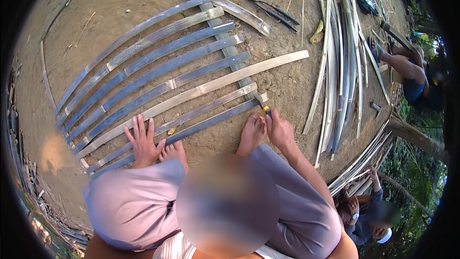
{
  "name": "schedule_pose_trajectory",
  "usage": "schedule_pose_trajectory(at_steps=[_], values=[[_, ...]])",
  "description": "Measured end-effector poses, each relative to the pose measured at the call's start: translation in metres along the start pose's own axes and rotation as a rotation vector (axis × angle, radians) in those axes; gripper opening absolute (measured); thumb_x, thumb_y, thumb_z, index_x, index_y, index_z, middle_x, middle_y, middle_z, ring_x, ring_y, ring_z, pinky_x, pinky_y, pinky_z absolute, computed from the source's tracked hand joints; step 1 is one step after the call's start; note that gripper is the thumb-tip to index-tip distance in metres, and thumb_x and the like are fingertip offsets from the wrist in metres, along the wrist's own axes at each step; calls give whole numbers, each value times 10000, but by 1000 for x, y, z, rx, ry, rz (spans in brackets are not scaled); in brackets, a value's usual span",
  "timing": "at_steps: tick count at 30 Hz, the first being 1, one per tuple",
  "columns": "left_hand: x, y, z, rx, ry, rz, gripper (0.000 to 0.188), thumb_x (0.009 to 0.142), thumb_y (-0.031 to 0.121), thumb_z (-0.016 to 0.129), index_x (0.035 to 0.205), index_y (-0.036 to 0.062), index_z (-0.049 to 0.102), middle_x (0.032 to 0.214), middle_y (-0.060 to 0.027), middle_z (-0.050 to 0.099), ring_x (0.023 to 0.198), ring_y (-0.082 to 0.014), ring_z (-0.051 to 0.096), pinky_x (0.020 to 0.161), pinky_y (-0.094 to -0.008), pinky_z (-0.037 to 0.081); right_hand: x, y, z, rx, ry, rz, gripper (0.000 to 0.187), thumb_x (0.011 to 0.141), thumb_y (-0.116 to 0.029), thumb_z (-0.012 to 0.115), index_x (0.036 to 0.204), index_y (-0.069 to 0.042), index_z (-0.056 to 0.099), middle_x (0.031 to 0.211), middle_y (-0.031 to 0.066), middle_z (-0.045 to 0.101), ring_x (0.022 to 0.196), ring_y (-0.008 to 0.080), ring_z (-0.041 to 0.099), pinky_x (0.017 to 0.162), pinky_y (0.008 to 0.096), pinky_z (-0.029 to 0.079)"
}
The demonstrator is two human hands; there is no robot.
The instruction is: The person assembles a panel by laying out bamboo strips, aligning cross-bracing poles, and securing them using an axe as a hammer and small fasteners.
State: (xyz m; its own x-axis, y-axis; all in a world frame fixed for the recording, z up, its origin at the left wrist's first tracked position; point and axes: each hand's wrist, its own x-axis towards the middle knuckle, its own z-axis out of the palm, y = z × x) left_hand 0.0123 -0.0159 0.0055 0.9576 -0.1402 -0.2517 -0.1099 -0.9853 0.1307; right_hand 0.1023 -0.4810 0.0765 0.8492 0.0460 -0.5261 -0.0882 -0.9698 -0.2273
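Two hands (144, 146) (281, 132), one held tool (265, 108), eight spaced slats (201, 88)

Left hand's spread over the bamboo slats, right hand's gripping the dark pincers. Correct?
Not the pincers: in the head view the right hand grips a yellow-and-black-handled tool, while the dark pincers lie apart from both hands, near the picture's top. The left hand is spread over the bamboo slats, as you say.

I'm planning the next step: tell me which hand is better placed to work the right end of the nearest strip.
Right, most likely: the right hand grips a yellow-and-black-handled tool beside that end of the nearest strip. The left hand lies spread well to the left, holding no tool.
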Motion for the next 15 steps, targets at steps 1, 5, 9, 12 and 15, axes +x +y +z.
schedule_pose_trajectory(at_steps=[1, 5, 9, 12, 15], values=[[4, 6, -10, 74, 13, 7, 803, 938, 634, 527, 1566, 144, 422, 1625, -215, 330, 1528, -430, 241, 1179, -713, 121, 4, -7, -9, -13, 32, -21, 358, 1020, -153, 570, 1357, -39, 531, 882, 244, 694, 737, 437, 686, 617, 508, 527], [3, -8, 8, 37, 24, 31, 879, 950, 703, 451, 1601, 120, 355, 1691, -255, 162, 1575, -436, 99, 1182, -734, -31, 17, -19, -15, 252, 573, -425, 318, 1022, -272, 591, 1280, -86, 580, 726, 217, 680, 664, 453, 668, 575, 531, 511], [-4, -13, 8, 48, -91, -54, 917, 928, 767, 434, 1614, 164, 344, 1694, -252, 162, 1581, -422, 97, 1173, -745, -42, 48, -18, -14, -97, 71, -51, 315, 1033, -313, 574, 1295, -140, 599, 744, 223, 677, 703, 442, 675, 598, 534, 507], [-10, -12, 0, -51, -101, -13, 921, 930, 746, 468, 1616, 148, 328, 1694, -243, 170, 1581, -418, 102, 1165, -758, -2, 52, 41, 8, 166, 293, 45, 324, 1064, -327, 559, 1293, -115, 646, 786, 103, 681, 638, 248, 647, 575, 428, 502], [13, -13, -4, -159, -105, 10, 870, 962, 708, 470, 1630, 179, 296, 1698, -195, 203, 1584, -360, 144, 1184, -744, 20, 59, 74, -21, 319, 290, 110, 356, 1087, -332, 510, 1287, -70, 646, 837, 92, 693, 674, 190, 645, 588, 352, 504]])
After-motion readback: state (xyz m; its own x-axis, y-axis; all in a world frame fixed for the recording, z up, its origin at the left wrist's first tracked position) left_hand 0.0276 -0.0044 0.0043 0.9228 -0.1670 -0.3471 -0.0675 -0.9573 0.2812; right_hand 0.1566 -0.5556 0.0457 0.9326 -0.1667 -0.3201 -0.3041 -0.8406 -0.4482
